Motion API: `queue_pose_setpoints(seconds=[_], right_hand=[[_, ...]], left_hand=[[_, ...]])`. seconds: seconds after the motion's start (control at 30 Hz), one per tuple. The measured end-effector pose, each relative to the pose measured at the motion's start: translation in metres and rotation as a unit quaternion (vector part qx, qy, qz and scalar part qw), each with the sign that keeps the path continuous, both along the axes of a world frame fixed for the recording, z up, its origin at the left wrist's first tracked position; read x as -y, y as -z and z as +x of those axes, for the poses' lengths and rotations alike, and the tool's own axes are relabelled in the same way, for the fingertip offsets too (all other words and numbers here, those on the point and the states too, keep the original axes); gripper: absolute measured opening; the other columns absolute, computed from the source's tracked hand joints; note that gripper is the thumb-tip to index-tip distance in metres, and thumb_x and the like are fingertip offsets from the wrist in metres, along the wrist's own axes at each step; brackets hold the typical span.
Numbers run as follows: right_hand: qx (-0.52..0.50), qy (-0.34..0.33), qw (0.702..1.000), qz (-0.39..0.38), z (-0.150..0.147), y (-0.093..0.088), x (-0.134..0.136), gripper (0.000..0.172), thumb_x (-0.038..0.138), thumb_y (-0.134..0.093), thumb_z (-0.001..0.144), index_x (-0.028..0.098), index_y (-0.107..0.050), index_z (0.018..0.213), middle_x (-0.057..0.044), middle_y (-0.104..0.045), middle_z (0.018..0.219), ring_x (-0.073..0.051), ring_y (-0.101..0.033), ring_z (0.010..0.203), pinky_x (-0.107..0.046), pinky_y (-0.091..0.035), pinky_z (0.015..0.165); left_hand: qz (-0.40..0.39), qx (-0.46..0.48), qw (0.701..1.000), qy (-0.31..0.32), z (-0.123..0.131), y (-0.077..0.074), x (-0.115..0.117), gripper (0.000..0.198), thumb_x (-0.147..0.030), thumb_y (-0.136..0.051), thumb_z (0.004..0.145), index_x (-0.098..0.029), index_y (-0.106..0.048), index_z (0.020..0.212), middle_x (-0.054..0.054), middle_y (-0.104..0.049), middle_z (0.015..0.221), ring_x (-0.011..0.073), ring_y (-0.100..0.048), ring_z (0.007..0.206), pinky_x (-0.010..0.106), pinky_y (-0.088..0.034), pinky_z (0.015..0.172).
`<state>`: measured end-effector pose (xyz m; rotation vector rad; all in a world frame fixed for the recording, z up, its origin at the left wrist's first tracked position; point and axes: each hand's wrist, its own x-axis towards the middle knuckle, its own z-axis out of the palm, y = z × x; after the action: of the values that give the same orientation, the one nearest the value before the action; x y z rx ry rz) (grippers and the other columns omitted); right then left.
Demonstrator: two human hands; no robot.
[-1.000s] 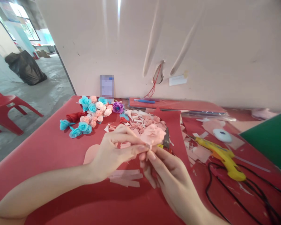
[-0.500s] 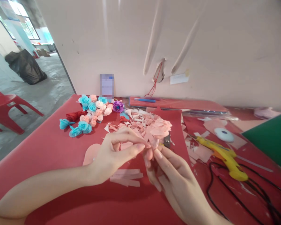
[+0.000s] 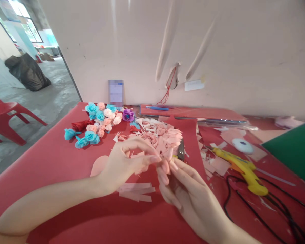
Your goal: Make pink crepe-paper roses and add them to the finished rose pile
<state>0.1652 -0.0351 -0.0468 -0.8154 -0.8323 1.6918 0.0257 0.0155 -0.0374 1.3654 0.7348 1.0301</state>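
Note:
A pink paper flower [image 3: 173, 140] stands over the scrap pile, its base pinched between the thumb and fingers of my right hand [image 3: 190, 193]. My left hand [image 3: 128, 159] is closed in a pinch at the flower's base, touching or nearly touching the right fingertips; whatever it grips is too small to make out. Pink paper scraps [image 3: 151, 130] lie heaped behind the hands. Several pink strips [image 3: 137, 192] rest on the red table [image 3: 91, 220] below the left hand, and a rounded pink piece [image 3: 99, 164] lies partly behind the left wrist.
Blue, pink, white, red and purple paper flowers [image 3: 106, 118] are grouped at the back left beside a phone [image 3: 116, 93]. To the right lie a yellow glue gun [image 3: 239, 166] with a black cord [image 3: 227, 195], a white oval object [image 3: 242, 145] and a green board [image 3: 295, 152].
The pink flower has tilted and shifted slightly left and now shows a different side. My right fingers have moved a little, with the lower ones more spread.

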Motion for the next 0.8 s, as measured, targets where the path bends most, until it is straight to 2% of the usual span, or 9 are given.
queue_pose_setpoints(seconds=[0.1,0.2,0.4,0.53,0.67,0.8], right_hand=[[-0.029,-0.041,0.999,-0.011,0.001,0.0,-0.001,0.026,0.034,-0.051,0.083,0.016,-0.052,0.064,0.005,-0.046,0.06,-0.001,-0.029,0.035,-0.019,-0.02,0.039],[-0.033,-0.047,0.998,-0.008,0.0,0.002,-0.001,0.027,0.034,-0.052,0.083,0.016,-0.053,0.063,0.005,-0.044,0.058,-0.001,-0.029,0.037,-0.019,-0.019,0.039],[-0.026,-0.028,0.999,-0.003,-0.002,0.004,0.002,0.022,0.034,-0.058,0.079,0.017,-0.059,0.066,0.004,-0.047,0.058,-0.001,-0.029,0.037,-0.019,-0.017,0.038],[-0.011,-0.022,1.0,-0.006,-0.002,0.005,0.001,0.022,0.034,-0.059,0.079,0.017,-0.059,0.066,0.005,-0.046,0.055,-0.001,-0.029,0.037,-0.019,-0.018,0.039],[0.012,-0.017,1.0,0.0,-0.002,0.007,0.0,0.023,0.036,-0.059,0.078,0.017,-0.059,0.066,0.005,-0.043,0.052,-0.002,-0.029,0.038,-0.019,-0.019,0.039],[0.044,-0.021,0.998,0.03,0.0,0.012,0.0,0.022,0.036,-0.057,0.081,0.017,-0.06,0.069,0.006,-0.043,0.051,-0.003,-0.031,0.04,-0.018,-0.022,0.039]], left_hand=[[-0.009,-0.001,1.0,-0.006,0.0,-0.001,0.0,0.006,-0.022,-0.066,0.07,-0.02,-0.066,0.064,-0.003,-0.057,0.076,0.0059,-0.048,0.052,0.022,-0.04,0.048],[0.019,-0.017,1.0,0.002,-0.001,-0.001,0.001,0.01,-0.021,-0.06,0.076,-0.021,-0.068,0.069,-0.001,-0.057,0.075,0.0086,-0.051,0.06,0.022,-0.042,0.052],[0.06,-0.036,0.998,-0.006,-0.002,-0.002,0.004,0.008,-0.018,-0.064,0.073,-0.023,-0.069,0.071,-0.001,-0.062,0.075,0.0127,-0.055,0.077,0.027,-0.043,0.078],[0.073,-0.041,0.996,0.004,-0.001,-0.002,0.003,0.006,-0.02,-0.065,0.073,-0.023,-0.069,0.069,-0.001,-0.065,0.072,0.0138,-0.056,0.079,0.027,-0.042,0.077],[0.112,-0.066,0.991,0.016,-0.002,-0.004,0.001,0.014,-0.024,-0.062,0.077,-0.02,-0.064,0.064,-0.002,-0.062,0.059,0.0131,-0.055,0.072,0.027,-0.041,0.074],[0.172,-0.112,0.979,0.002,-0.002,-0.005,0.0,0.015,-0.019,-0.06,0.078,-0.018,-0.059,0.064,-0.002,-0.06,0.065,0.0124,-0.053,0.072,0.026,-0.041,0.072]])
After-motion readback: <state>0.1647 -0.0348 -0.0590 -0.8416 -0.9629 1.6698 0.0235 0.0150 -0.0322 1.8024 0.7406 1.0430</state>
